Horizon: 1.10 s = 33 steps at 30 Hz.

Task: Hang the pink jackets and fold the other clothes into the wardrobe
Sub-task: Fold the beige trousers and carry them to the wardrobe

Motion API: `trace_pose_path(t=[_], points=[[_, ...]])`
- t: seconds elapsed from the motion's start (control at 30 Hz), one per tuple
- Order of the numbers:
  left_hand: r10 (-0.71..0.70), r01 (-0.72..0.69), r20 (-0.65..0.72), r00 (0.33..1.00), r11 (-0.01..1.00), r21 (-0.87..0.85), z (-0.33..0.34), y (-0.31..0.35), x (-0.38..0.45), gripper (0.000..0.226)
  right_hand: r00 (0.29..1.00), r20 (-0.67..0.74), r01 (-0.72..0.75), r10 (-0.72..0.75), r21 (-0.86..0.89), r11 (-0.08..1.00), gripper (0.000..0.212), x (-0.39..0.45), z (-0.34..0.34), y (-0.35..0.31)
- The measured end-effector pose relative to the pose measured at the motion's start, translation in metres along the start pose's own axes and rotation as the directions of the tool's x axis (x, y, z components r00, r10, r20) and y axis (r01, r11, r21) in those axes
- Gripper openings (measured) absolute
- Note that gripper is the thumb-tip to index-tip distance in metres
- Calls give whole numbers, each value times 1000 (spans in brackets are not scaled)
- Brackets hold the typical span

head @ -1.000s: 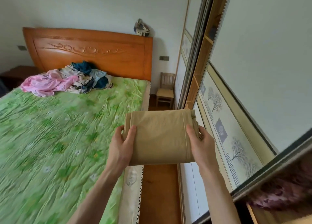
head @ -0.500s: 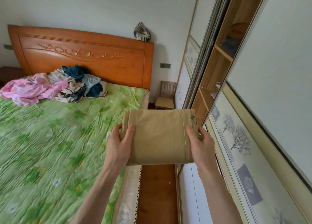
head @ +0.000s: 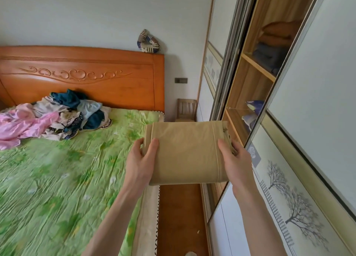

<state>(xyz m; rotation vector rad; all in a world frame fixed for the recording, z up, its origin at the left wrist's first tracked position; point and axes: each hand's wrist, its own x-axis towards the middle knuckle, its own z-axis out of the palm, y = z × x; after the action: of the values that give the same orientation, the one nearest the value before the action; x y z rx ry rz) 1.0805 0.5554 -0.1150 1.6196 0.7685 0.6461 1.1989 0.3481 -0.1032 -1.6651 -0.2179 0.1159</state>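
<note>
Left hand point(head: 139, 164) and right hand point(head: 236, 162) each grip an end of the folded tan garment point(head: 185, 152), mid-frame. Since a second ago the view has swung right, revealing wardrobe shelves point(head: 258, 67) at upper right; shelving likely follows. Unsorted pile point(head: 57, 117) remains at left on the bed point(head: 57, 178).

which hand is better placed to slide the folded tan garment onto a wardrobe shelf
Right, probably. The right hand grips the folded tan garment on the edge nearest the open wardrobe shelf; the left hand holds the bed-side edge, farther away.
</note>
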Motion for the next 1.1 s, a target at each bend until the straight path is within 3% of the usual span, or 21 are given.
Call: trace_pose_path(t=[0.2, 0.3, 0.4, 0.53, 0.63, 0.97, 1.1], points=[[8, -8, 5, 1000, 1000, -1, 55, 16, 93, 67, 999, -29, 31, -31, 0, 1000, 21, 107, 16, 4], [32, -32, -4, 999, 999, 33, 80, 30, 144, 68, 998, -55, 40, -41, -15, 999, 42, 159, 25, 3], [61, -61, -8, 998, 997, 43, 105, 43, 192, 71, 995, -93, 48, -47, 12, 999, 47, 208, 33, 1], [56, -57, 24, 998, 998, 35, 134, 56, 238, 52, 994, -101, 35, -31, 39, 999, 10, 261, 34, -5], [56, -58, 53, 997, 998, 29, 153, 62, 267, 34, 991, -118, 64, -61, 27, 998, 8, 291, 33, -11], [118, -128, 254, 960, 991, 23, 221, 81, 393, 33, 958, -287, 10, -12, -9, 1000, 10, 381, 52, -12], [114, -142, 380, 918, 989, 47, 255, 95, 455, 39, 924, -380, -36, 27, -18, 999, 28, 415, 61, -19]])
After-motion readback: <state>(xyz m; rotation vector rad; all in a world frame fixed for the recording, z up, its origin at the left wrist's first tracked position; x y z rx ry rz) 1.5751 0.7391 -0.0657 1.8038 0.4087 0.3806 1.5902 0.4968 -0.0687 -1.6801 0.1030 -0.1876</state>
